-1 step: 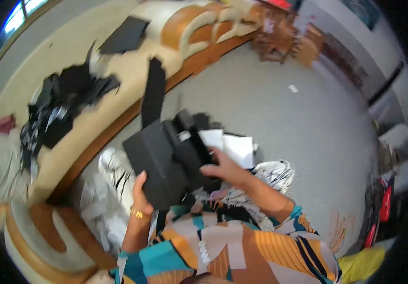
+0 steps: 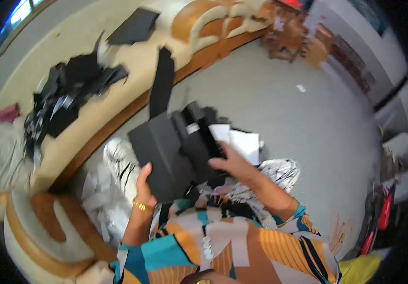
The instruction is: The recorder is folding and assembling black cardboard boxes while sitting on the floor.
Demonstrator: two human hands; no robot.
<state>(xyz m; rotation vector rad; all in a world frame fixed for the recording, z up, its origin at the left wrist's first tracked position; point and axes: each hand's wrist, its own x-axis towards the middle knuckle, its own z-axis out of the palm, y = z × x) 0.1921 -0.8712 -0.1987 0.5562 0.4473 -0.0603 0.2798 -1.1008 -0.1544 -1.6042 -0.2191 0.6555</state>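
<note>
Gripped by both hands, left (image 2: pixel 143 182) at seven o'clock and right (image 2: pixel 227 163) at three, the black folded box (image 2: pixel 166 151) could slip if tilted.

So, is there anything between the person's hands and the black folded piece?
No. The left hand grips the black folded piece at its lower edge, and the right hand rests directly on it.

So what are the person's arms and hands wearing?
Both hands are bare, with no gloves. The left hand has a gold bangle round its wrist. The right hand wears nothing on its wrist. Higher up, both arms go into loose sleeves patterned in orange, teal, black and cream blocks and stripes.
</note>
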